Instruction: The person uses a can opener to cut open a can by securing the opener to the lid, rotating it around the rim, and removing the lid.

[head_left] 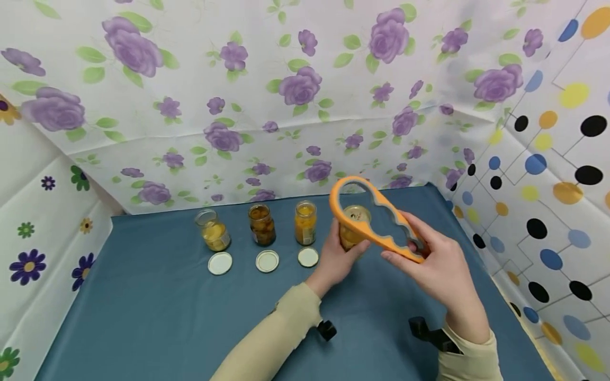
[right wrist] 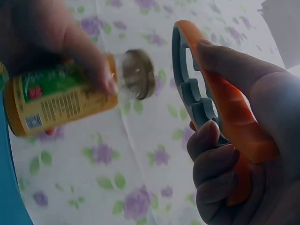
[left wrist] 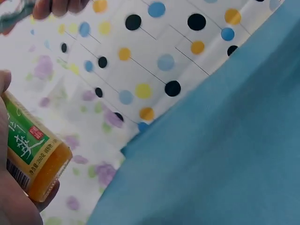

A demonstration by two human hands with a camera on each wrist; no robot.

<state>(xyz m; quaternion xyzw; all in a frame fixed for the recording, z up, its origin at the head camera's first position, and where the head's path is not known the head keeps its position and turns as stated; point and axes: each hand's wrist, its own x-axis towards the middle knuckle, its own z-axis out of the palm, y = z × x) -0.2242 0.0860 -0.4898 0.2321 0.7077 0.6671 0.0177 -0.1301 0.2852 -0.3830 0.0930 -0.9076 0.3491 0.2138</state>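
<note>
My left hand (head_left: 333, 262) grips a glass jar (left wrist: 37, 154) with orange-yellow contents and a green and yellow label. A gold-coloured metal lid (right wrist: 140, 75) is on the jar, tilted toward the opener in the right wrist view. My right hand (head_left: 440, 259) holds an orange jar opener (head_left: 359, 226) by its handle ends, fingers curled round them. Grey, wavy teeth line the inside of its loop. In the right wrist view a gap separates the opener from the lid; in the head view its loop overlaps the jar.
On the blue cloth (head_left: 157, 312) stand three lidless jars: one with pale yellow pieces (head_left: 215, 236), a dark brown one (head_left: 262, 227) and an orange-yellow one (head_left: 305, 225). A loose lid lies before each: left (head_left: 220, 263), middle (head_left: 267, 261), right (head_left: 308, 256). Patterned sheets (head_left: 267, 106) enclose the table.
</note>
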